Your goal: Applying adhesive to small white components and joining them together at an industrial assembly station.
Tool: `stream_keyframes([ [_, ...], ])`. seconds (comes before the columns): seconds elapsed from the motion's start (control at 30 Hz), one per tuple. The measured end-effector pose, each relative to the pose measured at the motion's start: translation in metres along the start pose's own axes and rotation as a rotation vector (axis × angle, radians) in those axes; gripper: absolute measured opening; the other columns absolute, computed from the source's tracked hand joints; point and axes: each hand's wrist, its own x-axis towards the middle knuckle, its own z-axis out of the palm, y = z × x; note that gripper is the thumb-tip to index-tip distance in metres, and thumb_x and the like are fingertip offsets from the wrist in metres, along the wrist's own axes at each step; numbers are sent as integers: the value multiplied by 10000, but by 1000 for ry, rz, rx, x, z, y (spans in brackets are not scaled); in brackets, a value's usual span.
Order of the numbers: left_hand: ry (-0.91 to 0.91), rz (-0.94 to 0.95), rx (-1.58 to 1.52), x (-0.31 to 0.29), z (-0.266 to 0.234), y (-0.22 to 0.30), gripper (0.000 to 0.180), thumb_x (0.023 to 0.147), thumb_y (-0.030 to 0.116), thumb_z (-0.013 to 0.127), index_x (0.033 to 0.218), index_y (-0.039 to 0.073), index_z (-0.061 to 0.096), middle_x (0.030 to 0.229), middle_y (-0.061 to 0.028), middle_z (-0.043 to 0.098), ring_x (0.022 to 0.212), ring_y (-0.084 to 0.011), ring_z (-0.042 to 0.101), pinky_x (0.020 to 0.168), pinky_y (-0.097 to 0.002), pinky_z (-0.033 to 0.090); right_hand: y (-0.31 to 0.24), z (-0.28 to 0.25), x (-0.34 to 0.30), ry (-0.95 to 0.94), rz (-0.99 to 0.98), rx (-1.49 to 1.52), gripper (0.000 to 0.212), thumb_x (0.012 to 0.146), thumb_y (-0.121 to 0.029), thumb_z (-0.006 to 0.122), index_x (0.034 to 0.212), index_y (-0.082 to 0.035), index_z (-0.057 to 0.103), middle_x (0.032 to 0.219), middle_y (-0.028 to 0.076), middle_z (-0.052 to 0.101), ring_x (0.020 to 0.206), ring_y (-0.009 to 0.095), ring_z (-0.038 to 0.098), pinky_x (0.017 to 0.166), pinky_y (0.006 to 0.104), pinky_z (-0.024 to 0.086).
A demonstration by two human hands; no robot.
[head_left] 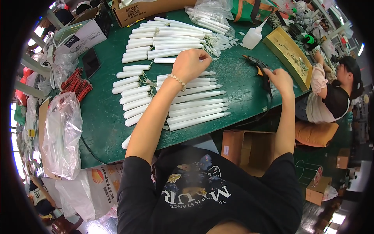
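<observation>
My left hand (pixel 189 64) is above the rows of white candle-shaped sticks, its thumb and fingertips pinched together. Whatever lies between those fingertips is too small or hidden to name. Under its wrist runs a near row of long white sticks (pixel 198 113) with pointed flame-like tips, side by side. Shorter white tubes (pixel 134 98) with thin wires line up to their left. On the right, the curled fingers of my right hand (pixel 281 81) meet the rear of a black glue gun (pixel 257 66) with an orange trigger, which rests on the green table (pixel 105 132).
Farther back lie more white tubes (pixel 175 39) and clear flame-shaped tips (pixel 220 43). A white squeeze bottle (pixel 253 38) and yellow tray (pixel 288 54) stand right. Red wires (pixel 76 84) and a phone (pixel 91 63) are left. A co-worker (pixel 331 85) sits beyond the tray.
</observation>
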Motion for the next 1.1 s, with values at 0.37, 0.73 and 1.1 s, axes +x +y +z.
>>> stream_keyframes([
  [0.37, -23, 42, 12, -6, -5, 2, 227, 774, 257, 593, 851, 61, 679, 751, -94, 650, 690, -200, 614, 664, -293, 476, -103, 58, 58, 238, -1036, 296, 200, 779, -81, 581, 976, -60, 551, 876, 102, 573, 873, 297, 547, 751, 362, 453],
  [0.73, -36, 135, -25, -19, -18, 2, 189, 795, 192, 595, 854, 22, 654, 775, -106, 645, 691, -209, 603, 683, -298, 480, -107, 36, -3, -166, -685, 809, 142, 844, -120, 588, 921, -9, 545, 793, 23, 568, 692, 49, 500, 633, 193, 415],
  [1.1, -23, 197, -6, -25, -16, 1, 161, 799, 169, 602, 839, 20, 645, 808, -77, 641, 724, -212, 575, 705, -301, 465, -105, 42, -30, -175, -611, 1168, 166, 843, -133, 604, 961, -17, 595, 820, -3, 588, 708, 40, 509, 649, 177, 421],
])
